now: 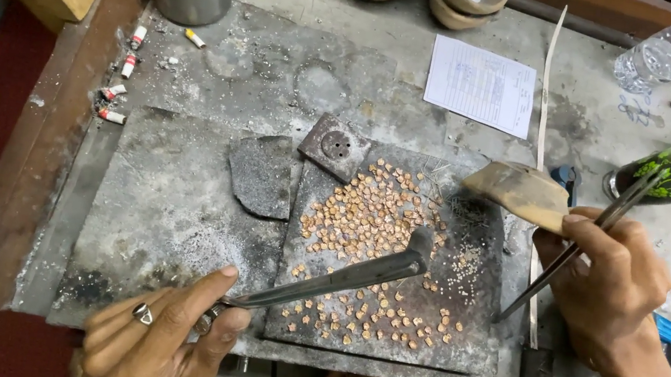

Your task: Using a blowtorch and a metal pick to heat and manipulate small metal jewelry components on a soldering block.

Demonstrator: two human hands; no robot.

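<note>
Where frame cuts left hand [158, 339], ring finger barely legible.

The left hand [158, 339] (a ring on one finger) grips a bent metal torch pipe [340, 278] whose tip hangs over small copper-coloured pieces [375, 221] scattered on a dark slab [471, 351]. The right hand [614, 283] pinches long tweezers [574, 251] and a shell-like scoop [521, 194] above the bench [283, 65].

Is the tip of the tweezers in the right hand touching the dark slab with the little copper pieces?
Cannot tell. In the head view the tweezers in the right hand end at the slab's right edge, but contact isn't plain.
</note>
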